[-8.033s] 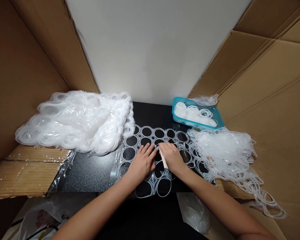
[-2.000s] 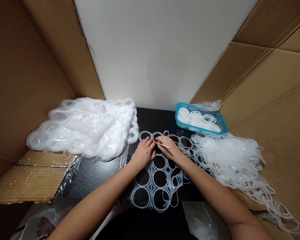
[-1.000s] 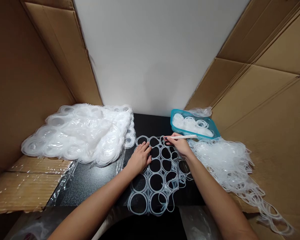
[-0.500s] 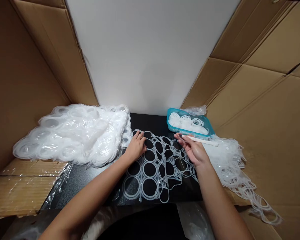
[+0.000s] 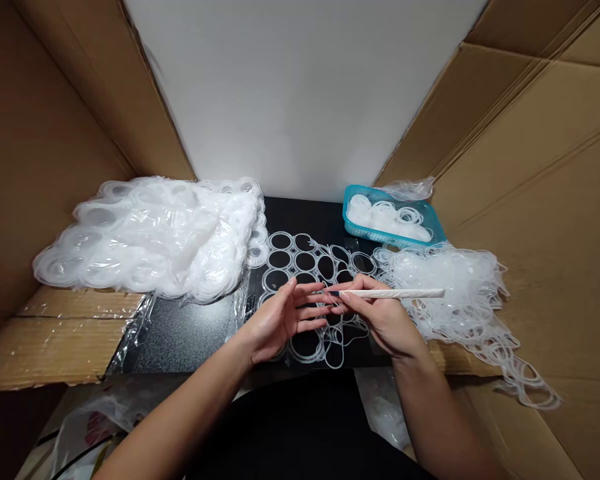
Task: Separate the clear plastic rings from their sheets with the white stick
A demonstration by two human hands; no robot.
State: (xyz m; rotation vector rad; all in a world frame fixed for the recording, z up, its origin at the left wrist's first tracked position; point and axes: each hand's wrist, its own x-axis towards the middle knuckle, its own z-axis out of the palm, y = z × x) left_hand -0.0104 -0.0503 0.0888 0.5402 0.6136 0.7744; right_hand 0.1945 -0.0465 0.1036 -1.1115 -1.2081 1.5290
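Observation:
My right hand (image 5: 387,323) is closed around a slim white pen-shaped tool (image 5: 413,293) with a dark tip pointing left. Its exact kind is not clear. Facing that tip, my left hand (image 5: 277,323) is open, palm turned inward and fingers stretched out; whether the fingertips touch the tip I cannot tell. Below both hands lies a translucent sheet of joined rings (image 5: 293,251), partly covered by them. Its left side keeps even rows of circles, while its right side is loose and tangled.
A plastic-wrapped stack of ring sheets (image 5: 155,233) sits at left. At the back right, a blue basket (image 5: 436,217) holds white rings. Tangled translucent offcuts (image 5: 445,280) heap at right, trailing over the edge. Cardboard walls (image 5: 540,200) flank the black table (image 5: 180,333).
My left hand has left the ring sheet and come right and nearer, its fingers straightening. My right hand has turned the white tool level beside it. The view has tipped down slightly.

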